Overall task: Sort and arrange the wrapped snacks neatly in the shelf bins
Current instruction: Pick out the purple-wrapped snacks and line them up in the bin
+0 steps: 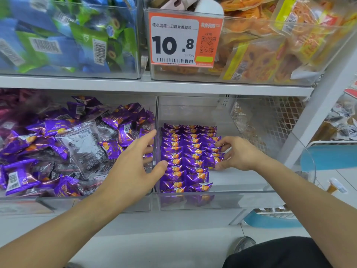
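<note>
Purple wrapped snacks (pixel 185 151) stand in three neat rows in the clear right bin (pixel 241 196) on the lower shelf. A loose heap of the same purple snacks (pixel 58 132), mixed with clear-wrapped dark packets (pixel 85 147), fills the clear left bin (pixel 96 205). My left hand (pixel 135 163) reaches over the wall between the two bins, fingers spread, thumb touching the leftmost row. My right hand (pixel 235 153) has its fingers curled round the near end of the right-hand row, pinching a few snacks there.
The upper shelf (pixel 154 85) carries a bin of blue and green packets (pixel 67 39) and a bin of orange packets (pixel 260 47) with an orange price tag (pixel 185 41). A white mesh panel (pixel 266 120) closes the right side. The right bin's right half shows bare floor.
</note>
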